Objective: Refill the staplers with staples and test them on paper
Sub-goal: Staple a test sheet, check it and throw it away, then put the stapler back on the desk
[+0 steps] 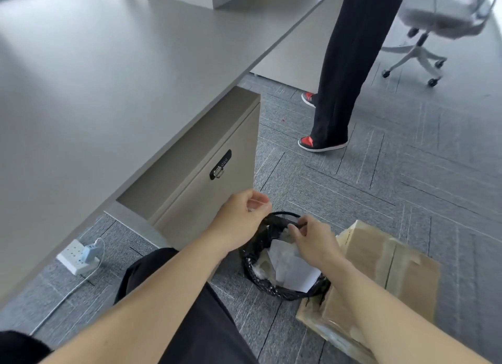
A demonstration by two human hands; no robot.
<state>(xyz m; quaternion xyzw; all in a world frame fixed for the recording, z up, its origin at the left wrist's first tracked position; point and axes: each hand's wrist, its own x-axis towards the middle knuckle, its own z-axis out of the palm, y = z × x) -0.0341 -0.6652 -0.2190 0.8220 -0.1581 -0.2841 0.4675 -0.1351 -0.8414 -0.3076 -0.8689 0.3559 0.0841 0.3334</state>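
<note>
No stapler or staples are in view. My left hand (244, 214) hovers just left of a black bin (282, 290), its fingers curled toward the thumb. Whether it pinches something small is too fine to tell. My right hand (312, 241) is over the bin's far rim, with thumb and fingertips drawn together close to the black liner. What lies between them cannot be made out. Crumpled white paper (290, 266) lies inside the bin.
A grey desk (95, 78) with a locked drawer unit (206, 173) stands to the left. A flattened cardboard box (385, 266) lies right of the bin. A power strip (78, 255) with a cable is under the desk. Another person's legs (342, 78) and an office chair (434, 18) are ahead.
</note>
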